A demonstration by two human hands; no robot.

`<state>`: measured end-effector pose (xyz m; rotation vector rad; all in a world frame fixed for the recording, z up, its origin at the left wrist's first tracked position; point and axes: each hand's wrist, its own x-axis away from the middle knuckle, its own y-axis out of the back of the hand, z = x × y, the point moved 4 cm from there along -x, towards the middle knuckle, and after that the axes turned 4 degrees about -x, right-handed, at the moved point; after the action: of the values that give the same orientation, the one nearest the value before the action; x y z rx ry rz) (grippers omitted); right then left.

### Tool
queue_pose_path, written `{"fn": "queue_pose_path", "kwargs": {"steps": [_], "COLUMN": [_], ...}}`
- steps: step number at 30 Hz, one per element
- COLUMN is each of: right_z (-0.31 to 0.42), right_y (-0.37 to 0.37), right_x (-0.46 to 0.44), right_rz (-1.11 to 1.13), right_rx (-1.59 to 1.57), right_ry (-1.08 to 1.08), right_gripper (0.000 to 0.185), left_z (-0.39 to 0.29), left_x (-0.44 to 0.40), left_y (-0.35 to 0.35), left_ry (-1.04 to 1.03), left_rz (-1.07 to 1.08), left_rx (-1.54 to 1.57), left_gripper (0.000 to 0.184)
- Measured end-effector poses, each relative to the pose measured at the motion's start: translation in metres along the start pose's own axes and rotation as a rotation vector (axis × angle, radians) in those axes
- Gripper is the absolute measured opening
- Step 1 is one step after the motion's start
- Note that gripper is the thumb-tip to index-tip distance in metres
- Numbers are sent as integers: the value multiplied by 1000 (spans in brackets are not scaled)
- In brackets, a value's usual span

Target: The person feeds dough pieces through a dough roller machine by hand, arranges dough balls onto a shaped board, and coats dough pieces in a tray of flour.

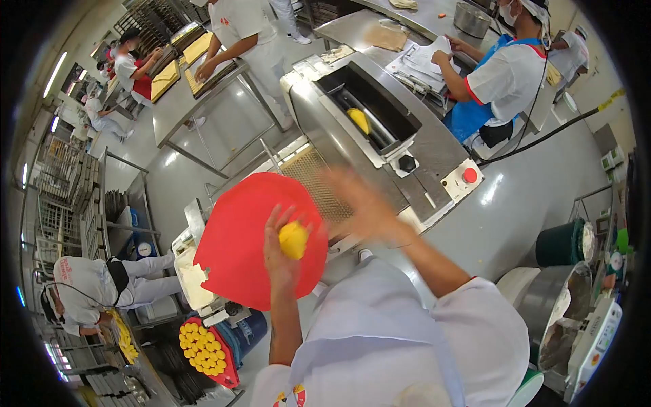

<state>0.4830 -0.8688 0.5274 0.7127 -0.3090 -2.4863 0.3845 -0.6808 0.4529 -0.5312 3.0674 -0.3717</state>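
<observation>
A yellow dough ball (pixel 293 240) rests in my left hand (pixel 278 247), whose fingers curve around it. Beneath that hand lies a red round board (pixel 237 237), its surface bare around the hand. My right hand (pixel 369 210) is smeared by motion beside the machine's mesh guard (pixel 305 180), and its fingers are not clear. Just beyond, a metal roller machine (pixel 332 146) has an open hopper. Inside the hopper a yellow dough piece (pixel 359 121) sits against the roller.
A red button (pixel 469 176) is on the machine's right corner. Many yellow dough balls (pixel 202 347) fill a red tray at lower left. A co-worker in a blue apron (pixel 502 74) handles white sheets at the right. Other people work at tables with yellow trays (pixel 198 47).
</observation>
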Motion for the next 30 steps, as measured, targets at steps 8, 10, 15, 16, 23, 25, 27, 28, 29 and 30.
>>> {"fn": "queue_pose_path", "kwargs": {"steps": [8, 10, 15, 16, 23, 25, 27, 28, 29, 30], "right_z": [53, 75, 79, 76, 0, -41, -68, -68, -64, -44], "right_y": [114, 163, 195, 192, 157, 148, 142, 145, 142, 114], "right_x": [-49, -64, -89, -92, -103, -96, -65, -40, -15, 10], "right_rz": [-569, -875, -860, -834, -708, -572, -519, -626, -690, -719], "right_rx": [115, 402, 214, 255, 486, 948, 1260, 967, 662, 1079], "right_ry": [322, 471, 382, 334, 455, 187, -29, -63, -93, 94], "right_gripper": [21, 20, 30, 30, 25, 28, 38, 39, 40, 40], "left_z": [-59, -50, 1, 6, 15, 12, 5, 4, 5, 6], "left_x": [-11, -7, 33, 42, 85, 96, 110, 115, 125, 146], "left_y": [-62, -38, 34, 44, 113, 137, 170, 192, 218, 250], "left_ry": [-80, -68, 155, 173, 177, 168, 146, 134, 123, 124], "left_rz": [319, 254, 50, 23, -83, -85, -82, -114, -168, -248], "left_rx": [437, 316, 279, 276, 294, 288, 279, 241, 209, 169], "left_gripper": [95, 93, 83, 81, 72, 71, 70, 68, 66, 64]}}
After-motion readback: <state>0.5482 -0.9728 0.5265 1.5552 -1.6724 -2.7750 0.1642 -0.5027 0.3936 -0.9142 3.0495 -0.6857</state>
